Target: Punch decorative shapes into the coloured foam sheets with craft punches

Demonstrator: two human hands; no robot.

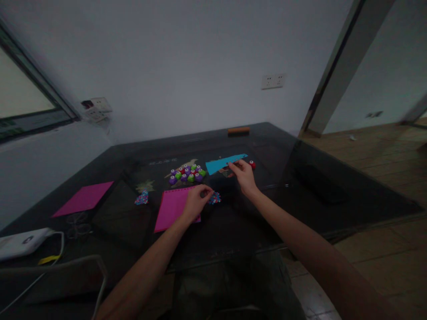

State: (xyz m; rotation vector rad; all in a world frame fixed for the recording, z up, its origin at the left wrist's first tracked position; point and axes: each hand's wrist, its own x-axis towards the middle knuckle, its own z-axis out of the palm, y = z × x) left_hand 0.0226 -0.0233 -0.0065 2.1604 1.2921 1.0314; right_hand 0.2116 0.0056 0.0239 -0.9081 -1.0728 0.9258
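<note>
A pink notebook (171, 208) lies on the dark glossy table, and my left hand (197, 201) is over its right edge. The fingers of that hand are pinched together beside a small pile of multicoloured beads (215, 198); whatever they hold is too small to make out. My right hand (243, 174) is closed, thumb and finger together, at the lower edge of a blue triangular piece (218, 165); whether it grips something small there is hidden. Several purple, green and red round pieces with eye-like tops (187, 174) sit in a cluster behind the notebook. A red one (252, 165) is just right of my right hand.
Another bead pile (142, 197) and a pink sheet (85, 198) are on the left. An orange bar (238, 130) lies at the table's back edge. At the far left are a white device (25, 243) with a cable and a chair's metal frame.
</note>
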